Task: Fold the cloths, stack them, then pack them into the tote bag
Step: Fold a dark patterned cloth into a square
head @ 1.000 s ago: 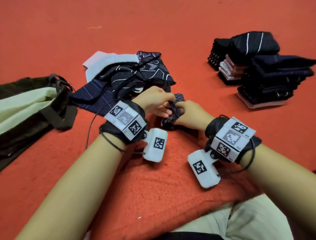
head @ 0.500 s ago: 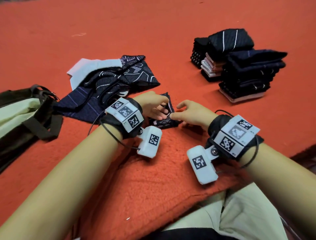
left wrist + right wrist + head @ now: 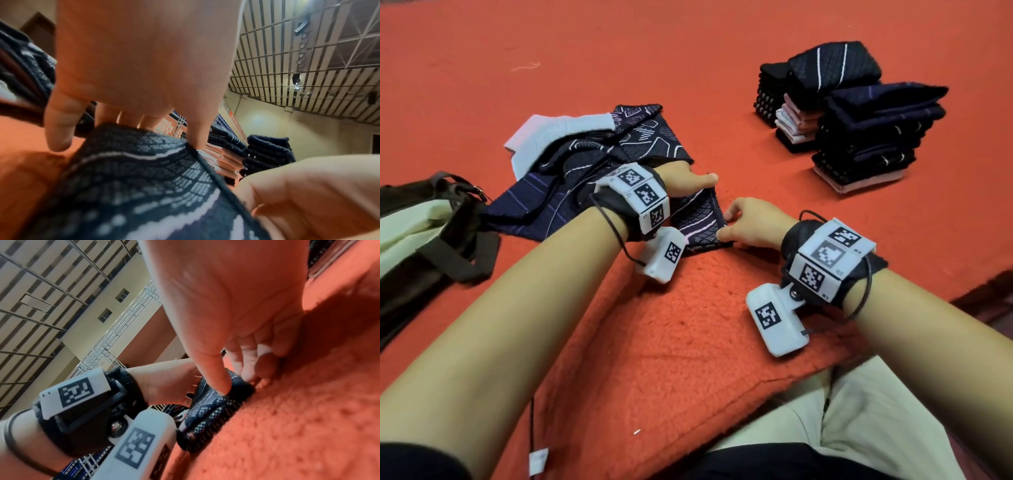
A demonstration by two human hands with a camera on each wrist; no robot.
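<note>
A small dark cloth [image 3: 697, 219] with a pale woven pattern lies folded on the red carpet between my hands. My left hand [image 3: 707, 181] grips its far edge, fingers curled behind the hem [image 3: 144, 129]. My right hand [image 3: 726, 226] pinches the near right corner, its thumb [image 3: 218, 378] pressing on top of the folded cloth [image 3: 211, 404]. Left of it is a heap of unfolded dark and white cloths [image 3: 585, 154]. Two stacks of folded cloths [image 3: 859, 130] stand at the back right. The tote bag [image 3: 421, 240], dark with a pale green lining, lies open at the left.
A raised red cushion [image 3: 688, 342] lies under my forearms, with my beige trouser leg [image 3: 859, 428] beyond its near edge. The red carpet [image 3: 619, 51] stretches on behind the cloths. The carpet's edge [image 3: 979, 291] runs along the right.
The cloth was bunched between both fists and now lies flatter and spread. My left hand has moved to its far edge and my right hand to its right corner.
</note>
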